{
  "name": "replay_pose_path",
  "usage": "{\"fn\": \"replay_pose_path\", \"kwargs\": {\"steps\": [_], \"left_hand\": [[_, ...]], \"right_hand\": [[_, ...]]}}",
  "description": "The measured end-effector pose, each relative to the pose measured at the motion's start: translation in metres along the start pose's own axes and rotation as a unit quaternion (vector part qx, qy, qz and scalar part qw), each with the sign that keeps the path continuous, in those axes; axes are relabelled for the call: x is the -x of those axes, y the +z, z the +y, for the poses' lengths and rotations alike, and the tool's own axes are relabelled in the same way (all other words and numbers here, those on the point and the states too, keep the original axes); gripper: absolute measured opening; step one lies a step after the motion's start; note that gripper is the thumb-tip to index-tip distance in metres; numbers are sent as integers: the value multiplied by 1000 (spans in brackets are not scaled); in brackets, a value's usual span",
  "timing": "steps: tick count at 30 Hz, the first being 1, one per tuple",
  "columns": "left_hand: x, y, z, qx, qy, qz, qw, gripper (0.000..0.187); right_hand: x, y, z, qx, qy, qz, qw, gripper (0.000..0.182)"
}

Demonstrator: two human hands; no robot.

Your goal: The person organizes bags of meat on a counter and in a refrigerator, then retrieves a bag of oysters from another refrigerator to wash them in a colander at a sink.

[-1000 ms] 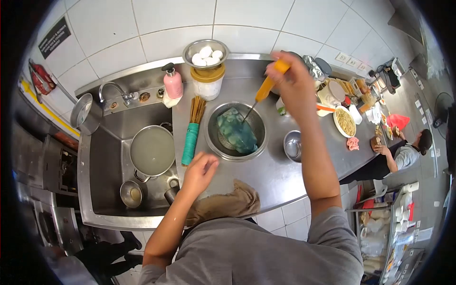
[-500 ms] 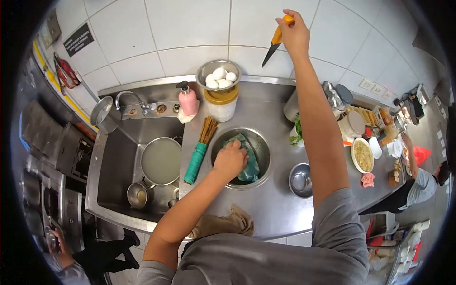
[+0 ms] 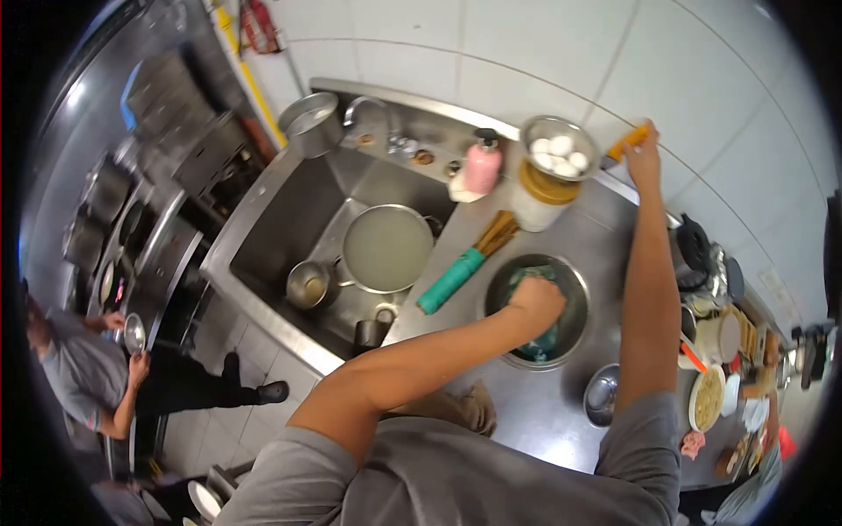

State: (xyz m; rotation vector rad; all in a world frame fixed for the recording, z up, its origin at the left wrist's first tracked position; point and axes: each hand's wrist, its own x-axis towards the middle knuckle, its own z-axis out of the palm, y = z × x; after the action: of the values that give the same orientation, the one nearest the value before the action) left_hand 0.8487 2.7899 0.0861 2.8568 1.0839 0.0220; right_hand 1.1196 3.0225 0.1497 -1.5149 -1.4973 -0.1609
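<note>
My left hand (image 3: 538,301) is closed on a green plastic bag (image 3: 538,344) inside a steel bowl (image 3: 579,316) on the steel counter. At the wall, my right hand (image 3: 644,156) grips the orange handle of a knife (image 3: 628,143), its blade mostly hidden behind a bowl of white eggs (image 3: 560,156). That bowl rests on a tub with a yellow lid (image 3: 545,186). Left of the steel bowl lies a bundle of brown sticks (image 3: 496,232) in a green wrap (image 3: 450,280).
The sink (image 3: 263,230) at left holds a pot of cloudy water (image 3: 387,248) and a small pan (image 3: 309,285). A pink soap bottle (image 3: 481,167) stands beside it. A small steel bowl (image 3: 602,394) sits near my right arm. Co-workers are at far left and lower right.
The view has turned, so the counter appears shifted right and more of the left side shows. My right hand has lowered the knife toward the egg bowl. My left hand remains on the bag.
</note>
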Motion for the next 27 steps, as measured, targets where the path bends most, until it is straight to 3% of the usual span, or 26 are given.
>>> {"fn": "replay_pose_path", "kwargs": {"steps": [2,4,6,9,11,13,20,27], "left_hand": [[-1,8,-5,13,2,13,1000,13],[2,10,-9,29,23,33,999,13],[10,8,-13,63,1,13,998,14],[25,20,-11,94,-8,5,996,18],[37,26,-8,126,7,33,991,32],[45,25,-2,130,2,44,990,37],[54,20,11,103,9,60,993,37],[64,24,15,105,28,41,993,33]], "right_hand": [[33,-2,-11,-8,-10,48,999,62],[89,-36,-53,12,81,-31,996,46],[159,-51,-56,-129,153,-154,968,27],[246,-83,-114,-141,111,-342,922,13],[278,-77,-99,-163,30,-404,900,17],[283,-82,-111,-144,43,-389,909,20],[262,-71,-106,-56,-35,-434,899,21],[244,-64,-123,62,-87,-523,845,38]]}}
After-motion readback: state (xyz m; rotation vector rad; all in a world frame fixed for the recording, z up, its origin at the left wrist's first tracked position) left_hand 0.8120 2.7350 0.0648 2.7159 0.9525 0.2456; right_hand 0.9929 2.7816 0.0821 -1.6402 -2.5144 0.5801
